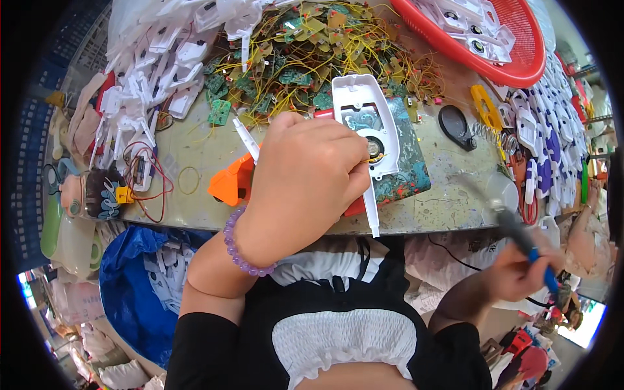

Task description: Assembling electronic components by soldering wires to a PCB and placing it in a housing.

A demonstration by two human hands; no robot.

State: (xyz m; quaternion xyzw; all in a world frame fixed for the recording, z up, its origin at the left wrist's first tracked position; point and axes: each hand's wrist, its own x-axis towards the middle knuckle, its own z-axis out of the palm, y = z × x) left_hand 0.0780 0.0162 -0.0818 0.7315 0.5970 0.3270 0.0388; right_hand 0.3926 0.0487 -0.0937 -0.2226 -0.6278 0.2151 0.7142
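One white, elongated plastic housing, with a round, dark-rimmed disc set in it, is supported on a mottled teal flat board near the middle of the tabletop's front edge. It is best kept flat and still, with the dark, blue-ended, pen-shaped tool kept clear of plastic and skin. The left hand is arched palm-down, fingers curled by the disc; whether anything is pinched cannot be told. By the right hand's fingers the blurred tool is gripped, off the front edge's right end.
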